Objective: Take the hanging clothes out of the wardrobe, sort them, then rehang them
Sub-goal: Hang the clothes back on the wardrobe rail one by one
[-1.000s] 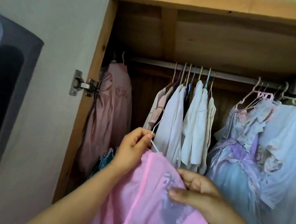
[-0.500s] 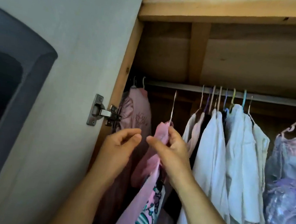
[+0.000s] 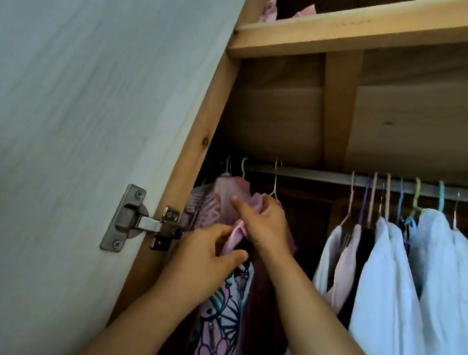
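Pink garment [image 3: 239, 233] is hung from the rail [image 3: 316, 174] by its wire hanger [image 3: 275, 182], directly above the grip; it is pinched at the neck by the right hand [image 3: 265, 223], its edge by the left hand [image 3: 204, 259]. Half a second earlier the hook was below the rail.

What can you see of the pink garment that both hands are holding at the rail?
The pink garment looks like thin, soft fabric, bunched near its top. It hangs on a thin wire hanger whose hook is over the metal rail, near the left end. The right hand grips its upper part; the left hand pinches a fold lower down. It is beside a dusty-pink garment and above a printed one. Its lower part is hidden.
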`<state>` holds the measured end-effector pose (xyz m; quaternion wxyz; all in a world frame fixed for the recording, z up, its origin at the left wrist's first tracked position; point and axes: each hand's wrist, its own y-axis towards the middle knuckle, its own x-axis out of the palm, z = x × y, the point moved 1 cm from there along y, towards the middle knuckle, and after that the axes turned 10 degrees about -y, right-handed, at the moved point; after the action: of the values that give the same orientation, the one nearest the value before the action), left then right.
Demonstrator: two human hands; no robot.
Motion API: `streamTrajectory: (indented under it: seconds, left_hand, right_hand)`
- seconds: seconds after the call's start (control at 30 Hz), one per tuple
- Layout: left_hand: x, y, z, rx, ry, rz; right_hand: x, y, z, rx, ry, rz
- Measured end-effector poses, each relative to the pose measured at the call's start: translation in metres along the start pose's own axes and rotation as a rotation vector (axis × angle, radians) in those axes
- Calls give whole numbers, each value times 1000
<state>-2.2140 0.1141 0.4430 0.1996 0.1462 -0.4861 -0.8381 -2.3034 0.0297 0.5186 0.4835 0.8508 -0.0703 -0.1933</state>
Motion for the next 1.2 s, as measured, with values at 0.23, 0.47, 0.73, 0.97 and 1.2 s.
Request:
streamTrajectory:
  seconds: [0.23, 0.47, 0.73, 0.97, 1.2]
  left_hand:
    - [32, 39, -8, 127, 150, 199]
    - [45, 74, -21, 222, 355, 296]
    - [39, 98, -13, 295, 500, 434]
    - [33, 117, -28, 192, 520, 453]
    - [29, 118, -43, 96, 601, 389]
  right_hand:
    - [9, 29, 14, -67, 131, -50]
    - [13, 56, 29, -145, 217, -17]
    - [8, 59, 52, -83, 542, 57]
    - [-14, 54, 85, -20, 336, 267]
    - [-22, 45, 95, -82, 255, 221]
